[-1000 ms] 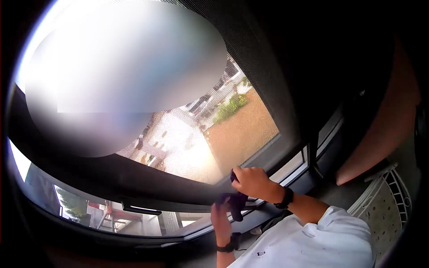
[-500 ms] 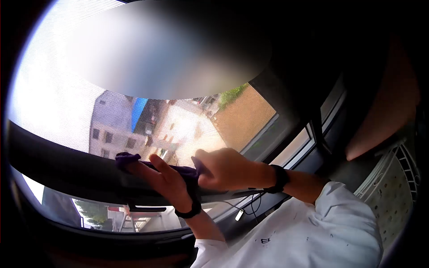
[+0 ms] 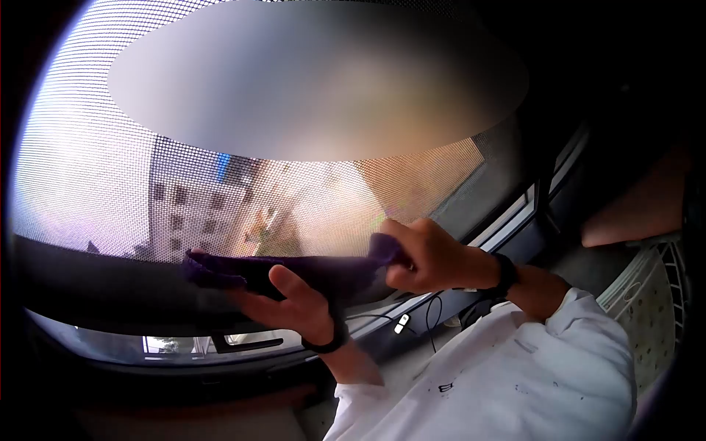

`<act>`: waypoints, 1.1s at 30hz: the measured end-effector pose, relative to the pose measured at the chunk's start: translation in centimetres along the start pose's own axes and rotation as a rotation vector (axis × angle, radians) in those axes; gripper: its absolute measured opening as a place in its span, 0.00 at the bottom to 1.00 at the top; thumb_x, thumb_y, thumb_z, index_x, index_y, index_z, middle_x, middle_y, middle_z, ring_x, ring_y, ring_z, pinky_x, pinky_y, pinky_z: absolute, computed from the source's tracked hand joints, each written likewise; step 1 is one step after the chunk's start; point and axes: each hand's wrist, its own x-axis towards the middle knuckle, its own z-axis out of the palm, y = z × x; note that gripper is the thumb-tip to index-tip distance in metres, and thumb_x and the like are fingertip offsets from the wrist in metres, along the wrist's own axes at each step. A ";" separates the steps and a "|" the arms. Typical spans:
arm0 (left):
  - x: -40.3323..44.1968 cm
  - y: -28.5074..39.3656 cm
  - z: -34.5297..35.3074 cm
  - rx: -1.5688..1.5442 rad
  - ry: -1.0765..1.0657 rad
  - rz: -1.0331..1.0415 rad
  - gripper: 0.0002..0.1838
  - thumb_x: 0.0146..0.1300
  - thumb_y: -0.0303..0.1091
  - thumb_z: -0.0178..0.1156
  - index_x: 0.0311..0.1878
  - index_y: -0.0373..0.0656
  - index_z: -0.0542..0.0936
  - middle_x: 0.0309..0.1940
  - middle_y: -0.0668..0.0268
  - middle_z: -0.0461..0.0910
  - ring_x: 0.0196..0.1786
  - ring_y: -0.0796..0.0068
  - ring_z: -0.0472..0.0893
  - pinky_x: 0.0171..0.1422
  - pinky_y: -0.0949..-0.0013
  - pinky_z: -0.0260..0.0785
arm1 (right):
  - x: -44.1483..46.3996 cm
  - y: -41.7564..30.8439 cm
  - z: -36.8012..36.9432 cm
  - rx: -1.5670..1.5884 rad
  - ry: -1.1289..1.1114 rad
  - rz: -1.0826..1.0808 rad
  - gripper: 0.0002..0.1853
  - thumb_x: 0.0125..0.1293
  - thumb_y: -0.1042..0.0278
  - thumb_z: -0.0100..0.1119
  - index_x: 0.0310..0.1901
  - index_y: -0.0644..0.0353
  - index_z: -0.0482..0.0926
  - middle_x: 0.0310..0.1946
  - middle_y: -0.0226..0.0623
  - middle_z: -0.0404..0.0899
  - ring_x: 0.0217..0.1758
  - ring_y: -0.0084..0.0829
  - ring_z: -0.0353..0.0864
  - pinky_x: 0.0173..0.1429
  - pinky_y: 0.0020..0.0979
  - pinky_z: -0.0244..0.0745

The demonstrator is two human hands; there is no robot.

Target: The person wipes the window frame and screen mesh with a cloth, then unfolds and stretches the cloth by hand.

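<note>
A purple cloth [image 3: 316,270] stretches between my two hands along the dark lower bar [image 3: 118,283] of a mesh window screen [image 3: 88,184]. My right hand [image 3: 430,257] is closed in a fist round the cloth's right end, in front of the mesh. My left hand [image 3: 294,307] is open, with its thumb raised apart and its fingers stretched out to the left. Those fingers lie against the cloth, whose far left end hangs around their tips. The fingertips are partly hidden by the cloth and by shadow.
Below the bar is a lower window pane with a dark handle [image 3: 250,344]. A thin cable with a small white piece [image 3: 401,323] hangs near the sill. A white metal rack [image 3: 647,294] stands at the right. Buildings show through the mesh.
My right hand has moved right and slightly up, away from my left hand, drawing the purple cloth out longer. My left hand has shifted slightly; the view has also moved.
</note>
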 end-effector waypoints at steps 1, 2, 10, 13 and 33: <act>0.3 0.1 0.0 -0.023 0.029 0.001 0.41 0.66 0.55 0.51 0.67 0.27 0.57 0.62 0.41 0.65 0.64 0.44 0.67 0.66 0.55 0.60 | 0.0 0.3 0.1 -0.006 0.009 -0.018 0.13 0.48 0.67 0.57 0.34 0.62 0.69 0.15 0.44 0.73 0.20 0.47 0.77 0.26 0.41 0.73; 0.5 0.2 0.0 -0.048 0.061 0.000 0.41 0.65 0.57 0.52 0.66 0.26 0.58 0.61 0.42 0.67 0.62 0.45 0.69 0.65 0.55 0.62 | -0.1 0.4 0.0 0.001 0.014 -0.015 0.13 0.48 0.67 0.57 0.34 0.62 0.69 0.15 0.44 0.73 0.20 0.47 0.77 0.26 0.41 0.73; 1.3 1.4 0.8 -0.369 -0.093 0.161 0.44 0.65 0.53 0.56 0.69 0.27 0.51 0.68 0.43 0.58 0.69 0.50 0.61 0.70 0.58 0.56 | -0.5 2.8 -0.4 0.040 0.027 0.016 0.12 0.49 0.65 0.57 0.34 0.61 0.71 0.15 0.42 0.73 0.19 0.45 0.78 0.26 0.39 0.73; 1.4 2.0 1.4 -0.436 -0.100 0.176 0.44 0.64 0.51 0.57 0.69 0.27 0.51 0.69 0.43 0.56 0.71 0.50 0.59 0.71 0.59 0.54 | -0.9 2.5 -0.9 0.059 0.031 0.023 0.12 0.49 0.65 0.57 0.35 0.61 0.71 0.15 0.43 0.73 0.19 0.43 0.78 0.26 0.38 0.73; 1.8 5.8 4.5 -0.684 -0.254 0.291 0.34 0.65 0.46 0.56 0.64 0.27 0.63 0.60 0.47 0.69 0.52 0.66 0.74 0.51 0.67 0.68 | -3.6 2.8 -3.9 0.255 0.053 0.138 0.09 0.51 0.68 0.47 0.33 0.62 0.71 0.17 0.33 0.66 0.19 0.24 0.64 0.25 0.30 0.63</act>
